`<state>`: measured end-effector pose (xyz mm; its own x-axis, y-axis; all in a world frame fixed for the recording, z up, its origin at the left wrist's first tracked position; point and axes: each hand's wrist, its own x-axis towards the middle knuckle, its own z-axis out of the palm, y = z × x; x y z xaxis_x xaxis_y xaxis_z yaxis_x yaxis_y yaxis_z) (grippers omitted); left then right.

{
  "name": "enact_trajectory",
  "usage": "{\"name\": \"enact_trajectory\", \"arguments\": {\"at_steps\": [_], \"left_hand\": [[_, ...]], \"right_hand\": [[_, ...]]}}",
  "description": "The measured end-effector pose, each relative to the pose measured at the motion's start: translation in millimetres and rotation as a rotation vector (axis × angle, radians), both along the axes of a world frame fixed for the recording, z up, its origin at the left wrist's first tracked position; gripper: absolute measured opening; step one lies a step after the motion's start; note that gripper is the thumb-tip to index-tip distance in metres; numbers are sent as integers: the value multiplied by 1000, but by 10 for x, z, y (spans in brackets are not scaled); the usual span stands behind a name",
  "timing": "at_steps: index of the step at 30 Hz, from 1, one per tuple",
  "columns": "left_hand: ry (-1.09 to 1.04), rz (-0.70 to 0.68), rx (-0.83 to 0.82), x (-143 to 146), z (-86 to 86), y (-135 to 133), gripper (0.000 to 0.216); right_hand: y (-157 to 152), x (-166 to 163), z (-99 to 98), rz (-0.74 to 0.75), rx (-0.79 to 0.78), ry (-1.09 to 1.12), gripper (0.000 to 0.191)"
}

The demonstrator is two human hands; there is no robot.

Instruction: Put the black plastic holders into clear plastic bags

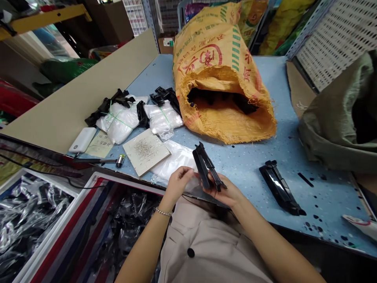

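Observation:
In my right hand [225, 191] is a long black plastic part [204, 167], tilted, its upper end pointing away from me over the table's front edge. My left hand [179, 182] is just left of the part's lower end, thumb and fingers pinched together. What they pinch, if anything, I cannot make out. Beneath and behind my left hand lie clear plastic bags [176, 159]. A similar black part [281, 188] rests on the blue table to the right.
An orange woven sack [224, 135] opens toward me with dark pieces inside. Left are bundled plastic bags [118, 122], several black parts [110, 104], a square board [146, 151], a hammer [120, 160] and a white power bank [82, 140]. Bins of wrapped black items [32, 208] stand below.

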<state>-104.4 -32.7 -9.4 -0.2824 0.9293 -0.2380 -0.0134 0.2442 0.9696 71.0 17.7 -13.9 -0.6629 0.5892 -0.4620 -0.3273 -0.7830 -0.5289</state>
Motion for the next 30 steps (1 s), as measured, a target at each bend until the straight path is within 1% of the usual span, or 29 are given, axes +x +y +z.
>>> {"name": "enact_trajectory", "arguments": {"at_steps": [3, 5, 10, 12, 14, 16, 18, 20, 22, 24, 25, 26, 28, 30], "left_hand": [[-52, 5, -10, -11, -20, 11, 30], [-71, 13, -19, -43, -12, 6, 28], [-91, 66, -14, -56, 31, -20, 25], [-45, 79, -6, -8, 37, -11, 28], [-4, 50, 16, 25, 39, 6, 30], [-3, 24, 48, 11, 45, 10, 28], [-5, 52, 81, -53, 58, -15, 23], [86, 102, 141, -127, 76, -68, 14], [311, 81, 232, -166, 95, -130, 3], [574, -20, 283, -152, 109, -173, 18], [670, -85, 276, -131, 114, -181, 25], [727, -143, 252, -107, 115, -180, 29], [739, -220, 183, -69, 110, -159, 35], [704, -237, 141, -63, 99, -134, 46]], "right_hand": [[1, -1, -42, -5, -47, 38, 15], [11, 55, -27, 3, -42, 47, 14], [5, 225, 66, -1, -12, 25, 25], [-26, 207, 83, 0, -21, 5, 27], [-54, 139, 79, 9, -11, -30, 25], [-59, 73, 65, -5, 18, -82, 22], [-36, 61, 58, -23, 64, -135, 24], [1, 121, 77, -28, 121, -178, 28], [21, 226, 138, -49, 179, -206, 27], [-2, 336, 241, -106, 187, -206, 26], [-32, 383, 298, -116, 165, -189, 27], [-75, 421, 351, -100, 132, -162, 29], [-182, 473, 414, 11, 53, -110, 32], [-287, 498, 388, 149, -21, -91, 29]]}}
